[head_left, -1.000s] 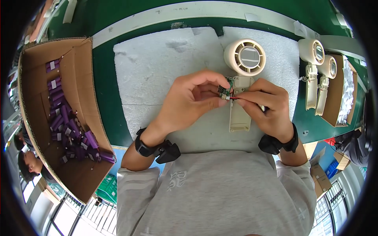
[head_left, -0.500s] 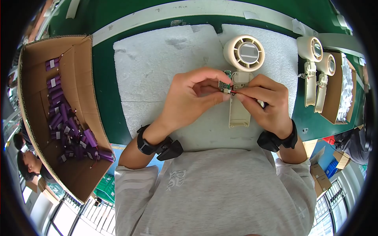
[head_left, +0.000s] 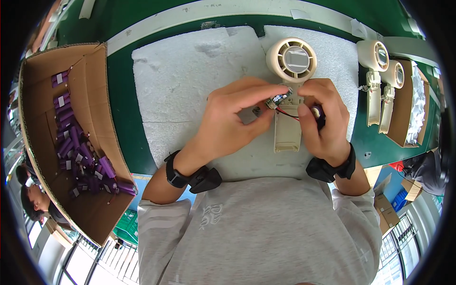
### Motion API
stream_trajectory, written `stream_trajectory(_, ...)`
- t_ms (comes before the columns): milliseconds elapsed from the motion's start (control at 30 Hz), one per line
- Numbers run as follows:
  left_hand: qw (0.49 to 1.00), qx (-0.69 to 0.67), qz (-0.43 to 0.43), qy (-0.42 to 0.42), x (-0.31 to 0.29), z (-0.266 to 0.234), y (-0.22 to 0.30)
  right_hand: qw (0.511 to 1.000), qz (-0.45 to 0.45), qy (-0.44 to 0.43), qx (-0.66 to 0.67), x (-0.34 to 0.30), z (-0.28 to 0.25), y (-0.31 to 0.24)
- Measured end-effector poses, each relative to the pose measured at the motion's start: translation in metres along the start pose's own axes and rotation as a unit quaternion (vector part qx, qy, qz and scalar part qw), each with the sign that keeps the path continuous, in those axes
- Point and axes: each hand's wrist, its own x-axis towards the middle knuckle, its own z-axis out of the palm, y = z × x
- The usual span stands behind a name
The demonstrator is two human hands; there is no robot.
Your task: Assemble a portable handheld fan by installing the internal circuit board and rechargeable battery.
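Head view: the left hand [head_left: 232,118] pinches a small circuit board [head_left: 278,99] between thumb and fingertips, closed on it, directly above the cream fan housing [head_left: 289,85]. The right hand [head_left: 323,118] is wrapped around a purple battery [head_left: 317,114], fingers closed on it. Red and black wires [head_left: 287,113] run from the board to the battery. The fan housing lies flat on the white foam pad [head_left: 190,85], near the pad's far right corner, round head away from the person, handle pointing toward them. Two more cream fans [head_left: 380,80] lie beyond the pad's right edge on the green tabletop [head_left: 121,95]. A cardboard box [head_left: 42,95] of purple batteries [head_left: 78,152] sits at the tabletop's left edge.
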Motion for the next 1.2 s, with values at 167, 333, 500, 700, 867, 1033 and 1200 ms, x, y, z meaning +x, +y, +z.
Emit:
stream_trajectory(167, 0.997, 0.074, 0.021, 0.007, -0.001, 0.002, 0.0, 0.992, -0.044, 0.034, -0.11, 0.005, 0.007, 0.0)
stream_trajectory(333, 0.991, 0.096, 0.081, 0.037, -0.001, 0.003, -0.006, 0.987, -0.078, 0.013, -0.14, 0.002, 0.005, 0.003)
stream_trajectory(500, 0.993, 0.085, 0.074, 0.038, -0.003, 0.002, -0.011, 0.989, -0.061, 0.02, -0.133, 0.004, 0.007, 0.001)
stream_trajectory(700, 0.986, 0.133, 0.094, 0.036, -0.002, 0.003, -0.01, 0.985, -0.076, 0.012, -0.156, 0.0, 0.007, 0.005)
stream_trajectory(867, 0.983, 0.141, 0.111, 0.042, -0.001, 0.004, -0.009, 0.985, -0.074, 0.021, -0.155, 0.001, 0.009, 0.003)
stream_trajectory(1033, 0.984, 0.129, 0.12, 0.022, -0.001, 0.003, -0.013, 0.991, -0.037, 0.029, -0.126, 0.002, 0.009, -0.002)
stream_trajectory(1200, 0.995, 0.075, 0.061, 0.041, 0.002, 0.013, -0.008, 0.994, 0.011, 0.04, -0.098, 0.005, 0.01, -0.005)
